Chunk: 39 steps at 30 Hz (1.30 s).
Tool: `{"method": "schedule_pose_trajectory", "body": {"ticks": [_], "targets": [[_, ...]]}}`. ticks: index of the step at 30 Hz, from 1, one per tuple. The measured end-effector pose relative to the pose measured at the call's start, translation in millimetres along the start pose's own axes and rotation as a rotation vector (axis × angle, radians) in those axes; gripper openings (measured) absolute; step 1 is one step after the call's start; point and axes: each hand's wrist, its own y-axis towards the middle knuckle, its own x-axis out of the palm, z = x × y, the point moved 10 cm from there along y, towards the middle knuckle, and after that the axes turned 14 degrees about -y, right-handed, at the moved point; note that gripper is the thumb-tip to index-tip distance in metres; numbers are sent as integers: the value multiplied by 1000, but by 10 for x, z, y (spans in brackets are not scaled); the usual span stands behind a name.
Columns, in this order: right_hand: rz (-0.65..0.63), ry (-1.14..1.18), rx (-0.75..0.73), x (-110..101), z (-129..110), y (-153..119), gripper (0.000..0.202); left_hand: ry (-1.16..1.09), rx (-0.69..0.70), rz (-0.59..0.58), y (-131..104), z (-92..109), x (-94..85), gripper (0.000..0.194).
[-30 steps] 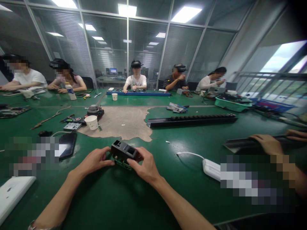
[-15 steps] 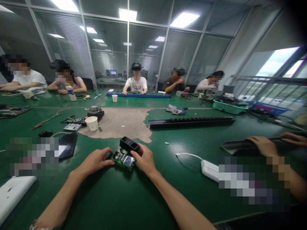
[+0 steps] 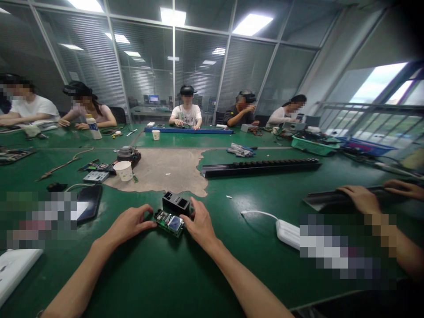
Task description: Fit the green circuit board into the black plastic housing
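Observation:
A small green circuit board [image 3: 162, 219] with a grey-blue square screen lies on the table in front of me. Right behind it stands a black rectangular plastic housing [image 3: 176, 203] with openings in its top face. My left hand [image 3: 134, 222] rests at the board's left edge, thumb and fingers apart, the thumb tip at or touching the edge. On the other side, my right hand [image 3: 201, 224] is open, its thumb close to the board's right edge and its fingers by the housing's right end. Whether those fingers touch the housing is unclear.
A phone [image 3: 93, 199] and a white power strip [image 3: 20, 269] lie left. Ahead is a brown sheet [image 3: 162, 170] with a paper cup [image 3: 123, 171]. A long black rail [image 3: 258, 168] and a white adapter [image 3: 287, 234] lie right. A co-worker's hands [image 3: 362, 197] rest on another rail.
The black housing has gone from tilted in my right hand to standing level behind the board. My right hand's fingers have loosened from it. My left hand stays at the board's left edge.

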Motion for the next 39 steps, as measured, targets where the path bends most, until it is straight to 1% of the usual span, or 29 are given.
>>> {"method": "schedule_pose_trajectory", "body": {"ticks": [3, 7, 10, 13, 16, 18, 20, 23, 31, 36, 39], "targets": [[-7, -13, 10, 7, -5, -1, 63, 13, 6, -3, 4, -6, 7, 47], [5, -5, 1, 11, -32, 30, 46, 5, 12, -9, -2, -4, 2, 49], [28, 84, 33, -58, -28, 43, 35, -1, 15, -12, -13, 12, -4, 49], [22, 235, 94, -173, -46, 21, 29, 6, 18, -9, -19, 30, -12, 48], [23, 337, 74, -339, -188, -33, 31, 8, 15, -12, -16, 28, -7, 46], [15, 323, 17, -424, -321, -77, 31, -1, 13, -13, -11, 13, 2, 44], [4, 278, -37, -463, -424, -119, 31, -7, 21, -10, -7, 2, 7, 44], [-31, 213, -95, -440, -500, -158, 32, -8, 40, -1, -7, 0, 9, 45], [-122, 58, -168, -322, -533, -193, 33, -11, 51, 10, -9, -6, 1, 44], [-147, -26, -198, -272, -544, -219, 41, 9, 45, 6, -16, 8, 1, 42], [-174, -64, -191, -222, -505, -232, 49, 15, 41, 5, -21, 20, -4, 42]]}}
